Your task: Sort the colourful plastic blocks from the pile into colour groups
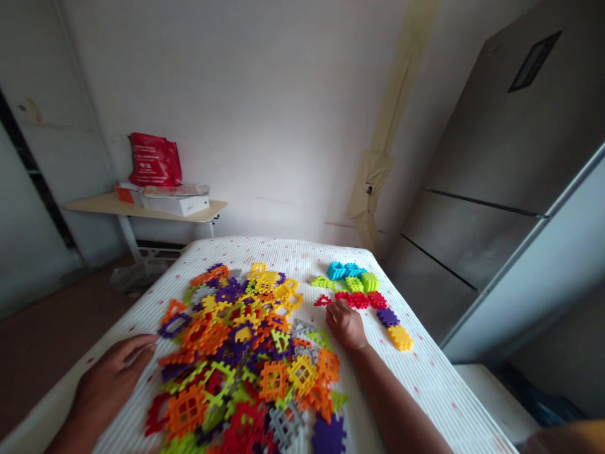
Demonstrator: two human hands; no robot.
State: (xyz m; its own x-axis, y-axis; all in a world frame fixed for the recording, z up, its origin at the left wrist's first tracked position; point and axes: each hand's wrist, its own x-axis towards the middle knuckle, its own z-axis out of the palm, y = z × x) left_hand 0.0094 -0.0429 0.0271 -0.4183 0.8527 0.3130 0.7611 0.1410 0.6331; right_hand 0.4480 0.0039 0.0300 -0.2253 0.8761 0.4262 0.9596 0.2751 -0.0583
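Note:
A large heap of plastic interlocking building pieces (231, 340) lies on the table, in orange, yellow, purple, red, green and grey. My left hand (111, 381) rests at the heap's left side, fingers stretched out, holding nothing I can see. To the right of the heap is my right hand (347, 323), its fingers curled down just below the row of red pieces (359, 300). Whatever those fingers hold, if anything, is hidden. A red triangular piece (323, 301) lies just beyond its fingertips. Farther back stand green pieces (370, 282) and blue pieces (345, 271).
A purple stack (387, 317) and a yellow stack (400, 338) continue down the right side of the cloth-covered table (425, 384). Beyond its far left corner, a side table (94, 205) bears a red bag (154, 161) and a white box (177, 204). A fridge (472, 189) stands at right.

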